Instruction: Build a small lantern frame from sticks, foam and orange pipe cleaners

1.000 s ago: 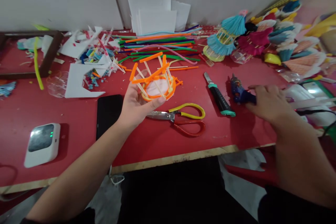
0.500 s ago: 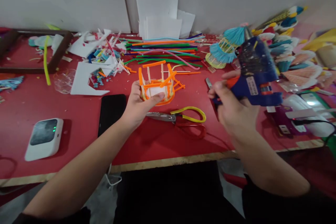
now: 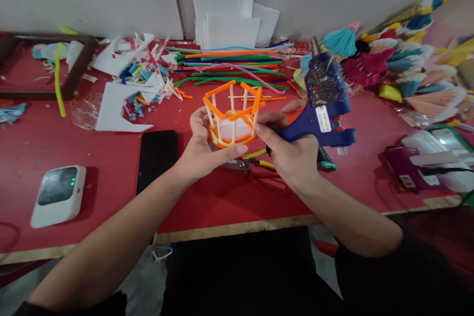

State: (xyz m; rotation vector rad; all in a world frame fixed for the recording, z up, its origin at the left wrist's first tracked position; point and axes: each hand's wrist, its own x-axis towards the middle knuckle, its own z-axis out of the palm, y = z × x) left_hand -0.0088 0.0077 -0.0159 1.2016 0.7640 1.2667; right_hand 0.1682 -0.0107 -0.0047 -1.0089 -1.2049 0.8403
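Observation:
My left hand (image 3: 205,150) is closed on the base of a small frame (image 3: 234,134) built of pale sticks with orange pipe-cleaner strips along its top and bottom and a white floor. In my right hand (image 3: 292,153) is a blue glue gun (image 3: 318,118), its metal nozzle pointing up and away from me. The right thumb and fingertips also meet the frame's right side, at an upright stick. Scissors (image 3: 242,164) with yellow and red handles lie beneath, partly hidden by my right hand. A dark and green tool handle (image 3: 326,160) shows beyond it.
Coloured pipe cleaners (image 3: 229,66) lie in a row at the back, before white sheets (image 3: 231,32). Scraps (image 3: 148,74) and a brown frame (image 3: 79,66) are left of them. A phone (image 3: 157,158) and white device (image 3: 59,195) lie nearer. Paper crafts (image 3: 403,69) fill the right.
My right hand has moved left with the glue gun, and its fingertips now touch the frame. The frame has been tipped more upright in my left hand.

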